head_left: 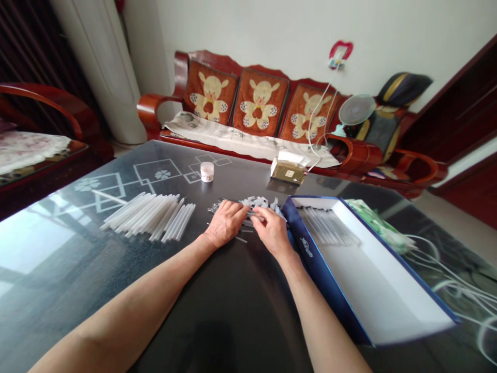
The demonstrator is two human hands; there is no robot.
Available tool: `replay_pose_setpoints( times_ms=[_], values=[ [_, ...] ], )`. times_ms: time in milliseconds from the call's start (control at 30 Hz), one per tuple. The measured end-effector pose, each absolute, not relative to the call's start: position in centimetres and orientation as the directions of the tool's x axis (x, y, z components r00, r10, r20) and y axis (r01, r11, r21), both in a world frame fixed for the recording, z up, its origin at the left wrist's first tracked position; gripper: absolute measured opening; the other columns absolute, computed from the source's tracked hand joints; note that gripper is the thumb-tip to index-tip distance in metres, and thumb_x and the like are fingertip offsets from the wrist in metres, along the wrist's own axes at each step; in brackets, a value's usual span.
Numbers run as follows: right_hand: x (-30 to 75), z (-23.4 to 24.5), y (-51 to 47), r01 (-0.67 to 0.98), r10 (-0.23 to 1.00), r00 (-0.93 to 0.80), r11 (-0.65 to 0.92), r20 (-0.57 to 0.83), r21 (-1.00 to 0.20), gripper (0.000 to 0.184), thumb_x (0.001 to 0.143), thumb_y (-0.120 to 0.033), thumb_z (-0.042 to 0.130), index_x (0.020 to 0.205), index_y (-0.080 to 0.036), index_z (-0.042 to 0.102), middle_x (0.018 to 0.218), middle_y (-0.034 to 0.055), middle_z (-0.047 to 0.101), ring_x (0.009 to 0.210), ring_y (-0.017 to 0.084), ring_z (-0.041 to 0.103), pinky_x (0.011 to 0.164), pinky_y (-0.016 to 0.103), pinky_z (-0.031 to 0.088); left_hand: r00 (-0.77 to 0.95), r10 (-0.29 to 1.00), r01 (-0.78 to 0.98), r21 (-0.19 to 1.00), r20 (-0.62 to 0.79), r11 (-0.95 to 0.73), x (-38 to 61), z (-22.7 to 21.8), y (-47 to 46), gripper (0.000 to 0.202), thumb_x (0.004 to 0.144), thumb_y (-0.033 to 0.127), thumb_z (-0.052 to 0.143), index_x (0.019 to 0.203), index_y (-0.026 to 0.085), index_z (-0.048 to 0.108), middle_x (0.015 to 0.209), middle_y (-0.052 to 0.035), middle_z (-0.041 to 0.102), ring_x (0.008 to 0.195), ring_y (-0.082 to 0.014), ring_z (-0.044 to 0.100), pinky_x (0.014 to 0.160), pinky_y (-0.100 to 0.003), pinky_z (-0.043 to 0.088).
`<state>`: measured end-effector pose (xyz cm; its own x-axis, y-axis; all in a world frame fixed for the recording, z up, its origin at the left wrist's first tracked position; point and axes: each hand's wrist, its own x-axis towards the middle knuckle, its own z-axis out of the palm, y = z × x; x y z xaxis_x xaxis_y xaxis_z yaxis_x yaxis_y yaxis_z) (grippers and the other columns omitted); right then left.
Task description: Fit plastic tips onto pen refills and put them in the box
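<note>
My left hand (228, 220) and my right hand (269, 230) meet at the middle of the table, fingertips close together. Both are closed in a pinch, and whatever lies between the fingers is too small and hidden to name. Just behind and beneath them is a heap of small white pieces (261, 202), with thin dark pieces by the left hand. A few short slim sticks (241, 240) lie loose near the fingers. To the left rests a row of whitish pen-like tubes (149, 215). On the right, a blue box with a white inside (373, 280) holds a row of clear tubes (328, 226) with dark ends.
A small white round tub (207, 172) and a tissue box (288, 170) stand farther back on the dark glossy table (217, 311). Right of the blue box are a green and white packet (378, 224) and tangled white cables (462, 290). A wooden sofa (163, 106) stands behind.
</note>
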<state>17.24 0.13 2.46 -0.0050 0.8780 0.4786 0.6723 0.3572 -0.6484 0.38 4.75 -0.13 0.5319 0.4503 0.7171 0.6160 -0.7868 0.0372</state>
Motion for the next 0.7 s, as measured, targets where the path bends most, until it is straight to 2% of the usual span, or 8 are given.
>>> replay_pose_setpoints(
  times_ms=[100, 167, 300, 433, 533, 633, 700],
  values=[
    [16.7, 4.3, -0.3, 0.853, 0.859, -0.168, 0.372, 0.483, -0.365, 0.016, 0.085, -0.02, 0.054, 0.092, -0.019, 0.068, 0.087, 0.0072, 0.066, 0.081, 0.018, 0.062, 0.077, 0.03, 0.049, 0.499, 0.429, 0.594, 0.063, 0.753, -0.802, 0.3, 0.0, 4.6, 0.031, 0.096, 0.022, 0.039, 0.122, 0.017, 0.056, 0.1, -0.0091, 0.066, 0.087, -0.0203, 0.056, 0.082, -0.037, 0.044],
    [16.7, 5.8, -0.6, 0.896, 0.861, -0.222, 0.366, 0.457, -0.253, 0.015, 0.085, -0.018, 0.054, 0.087, -0.018, 0.069, 0.089, 0.0085, 0.064, 0.085, 0.019, 0.061, 0.08, 0.029, 0.048, 0.475, 0.418, 0.594, 0.069, 0.774, -0.802, 0.3, 0.2, 4.4, 0.033, 0.095, 0.022, 0.042, 0.126, 0.018, 0.053, 0.107, -0.0103, 0.065, 0.094, -0.0218, 0.057, 0.086, -0.038, 0.044],
    [20.1, 8.8, -1.4, 0.944, 0.847, -0.141, 0.272, 0.513, -0.189, 0.016, 0.084, -0.022, 0.056, 0.084, -0.019, 0.072, 0.088, 0.008, 0.063, 0.086, 0.019, 0.06, 0.081, 0.028, 0.046, 0.349, 0.429, 0.661, 0.106, 0.833, -0.743, 0.2, 0.5, 4.1, 0.047, 0.091, 0.024, 0.049, 0.137, 0.017, 0.043, 0.135, -0.0161, 0.05, 0.123, -0.0299, 0.045, 0.099, -0.047, 0.038],
    [27.1, 10.3, -2.7, 0.989, 0.852, 0.101, -0.028, 0.514, -0.148, 0.022, 0.083, -0.028, 0.055, 0.083, -0.02, 0.075, 0.08, 0.0062, 0.066, 0.075, 0.018, 0.061, 0.072, 0.026, 0.045, 0.315, 0.431, 0.657, 0.134, 0.845, -0.742, 0.1, 0.2, 4.3, 0.05, 0.089, 0.019, 0.047, 0.138, 0.017, 0.04, 0.137, -0.0172, 0.048, 0.125, -0.0301, 0.044, 0.101, -0.047, 0.037],
    [31.4, 9.7, -3.3, 0.956, 0.908, 0.29, -0.288, 0.304, -0.051, 0.024, 0.08, -0.028, 0.053, 0.08, -0.022, 0.076, 0.081, 0.0068, 0.071, 0.075, 0.02, 0.064, 0.067, 0.026, 0.044, 0.339, 0.441, 0.645, 0.135, 0.831, -0.752, 0.2, 0.0, 4.4, 0.045, 0.088, 0.017, 0.046, 0.133, 0.017, 0.046, 0.132, -0.0159, 0.052, 0.12, -0.0297, 0.047, 0.099, -0.047, 0.038],
    [33.1, 8.3, -3.2, 0.919, 0.919, 0.385, -0.39, 0.079, 0.052, 0.026, 0.081, -0.028, 0.05, 0.079, -0.023, 0.076, 0.081, 0.0065, 0.073, 0.078, 0.021, 0.067, 0.064, 0.026, 0.043, 0.356, 0.453, 0.645, 0.136, 0.817, -0.752, 0.2, 0.0, 4.5, 0.041, 0.087, 0.016, 0.045, 0.128, 0.016, 0.051, 0.128, -0.0148, 0.055, 0.115, -0.0294, 0.048, 0.096, -0.046, 0.039],
    [33.2, 7.5, -2.8, 0.905, 0.91, 0.414, -0.413, 0.009, 0.099, 0.027, 0.08, -0.027, 0.049, 0.079, -0.023, 0.076, 0.082, 0.0075, 0.074, 0.081, 0.022, 0.068, 0.063, 0.026, 0.043, 0.364, 0.457, 0.644, 0.135, 0.811, -0.753, 0.2, 0.0, 4.5, 0.04, 0.087, 0.015, 0.044, 0.126, 0.016, 0.053, 0.126, -0.0144, 0.056, 0.112, -0.0287, 0.049, 0.095, -0.045, 0.04]
  ],
)
